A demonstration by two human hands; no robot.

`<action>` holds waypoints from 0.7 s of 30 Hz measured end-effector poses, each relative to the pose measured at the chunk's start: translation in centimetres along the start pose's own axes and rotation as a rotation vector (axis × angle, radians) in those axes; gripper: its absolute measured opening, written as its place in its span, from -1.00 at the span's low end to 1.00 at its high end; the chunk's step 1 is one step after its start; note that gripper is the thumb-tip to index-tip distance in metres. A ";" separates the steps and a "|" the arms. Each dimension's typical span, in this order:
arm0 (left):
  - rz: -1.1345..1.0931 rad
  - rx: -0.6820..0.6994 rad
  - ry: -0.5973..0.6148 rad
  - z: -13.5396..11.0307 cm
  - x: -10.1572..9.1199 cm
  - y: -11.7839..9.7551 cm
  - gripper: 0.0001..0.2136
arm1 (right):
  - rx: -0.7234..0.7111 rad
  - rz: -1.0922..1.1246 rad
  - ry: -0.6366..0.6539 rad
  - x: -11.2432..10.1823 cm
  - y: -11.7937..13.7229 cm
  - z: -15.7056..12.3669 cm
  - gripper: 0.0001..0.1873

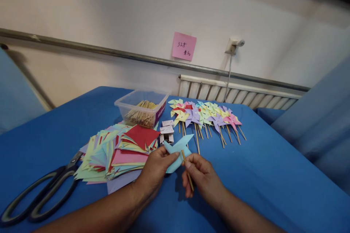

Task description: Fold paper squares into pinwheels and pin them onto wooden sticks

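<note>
on the left of the blue worktop [273, 174], large dark-handled scissors [66, 168] lie with their blades running under a spread pile of coloured paper [120, 156], a red sheet near the top. behind the pile stands a clear plastic tub [123, 108] holding many thin sticks [140, 114]. the left hand [155, 165] has its grip pinched on a light blue paper pinwheel [177, 149], thumb on top, near the middle of the view, with small cartons [166, 131] just beyond it. next, the right hand [201, 174] has its grip closed round a wooden stick [190, 182], tilted, its upper end over the blue paper; whether the two are joined i cannot tell. farther right and back, many pinwheels on sticks [204, 117] lie overlapping in pastel colours and red, stems toward the near edge.
</note>
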State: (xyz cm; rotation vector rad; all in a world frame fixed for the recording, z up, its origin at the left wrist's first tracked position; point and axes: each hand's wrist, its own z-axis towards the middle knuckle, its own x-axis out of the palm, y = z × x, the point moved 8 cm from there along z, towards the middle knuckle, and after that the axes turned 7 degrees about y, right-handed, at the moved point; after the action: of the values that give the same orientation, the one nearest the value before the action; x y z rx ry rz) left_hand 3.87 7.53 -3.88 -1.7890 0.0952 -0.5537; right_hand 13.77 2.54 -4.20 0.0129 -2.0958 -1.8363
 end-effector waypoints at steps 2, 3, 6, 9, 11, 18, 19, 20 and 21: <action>0.007 0.001 0.002 0.0 0.0 0.1 -0.78 | 0.019 -0.005 -0.012 -0.2 -0.2 0.1 -0.55; 0.010 0.004 0.005 0.0 -0.1 0.1 -0.78 | 0.028 -0.004 -0.018 -0.3 -0.3 0.1 -0.54; 0.014 0.012 0.009 0.2 -0.2 0.3 -0.78 | 0.049 0.005 -0.028 -0.5 -0.6 0.3 -0.52; 0.021 0.016 0.003 0.2 -0.4 0.3 -0.78 | 0.057 0.009 -0.025 -0.6 -0.7 0.4 -0.51; 0.026 0.018 0.006 0.1 -0.4 0.3 -0.77 | 0.058 0.012 -0.022 -0.6 -0.8 0.4 -0.51; 0.053 0.028 0.000 0.1 -0.4 0.2 -0.75 | 0.101 0.008 -0.004 -0.5 -1.1 0.6 -0.47; 0.056 0.028 -0.001 0.1 -0.4 0.2 -0.75 | 0.106 0.006 -0.004 -0.5 -1.1 0.6 -0.47; 0.059 0.028 -0.002 0.1 -0.4 0.2 -0.75 | 0.110 0.005 -0.004 -0.5 -1.0 0.5 -0.47; 0.062 0.029 -0.002 0.1 -0.4 0.1 -0.74 | 0.112 0.005 -0.005 -0.4 -1.0 0.5 -0.47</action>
State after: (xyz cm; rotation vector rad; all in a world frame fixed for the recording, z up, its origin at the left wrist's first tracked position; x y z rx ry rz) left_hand 3.54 7.73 -4.15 -1.7522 0.1395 -0.5063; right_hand 13.83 2.97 -5.31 0.0304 -2.1974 -1.7160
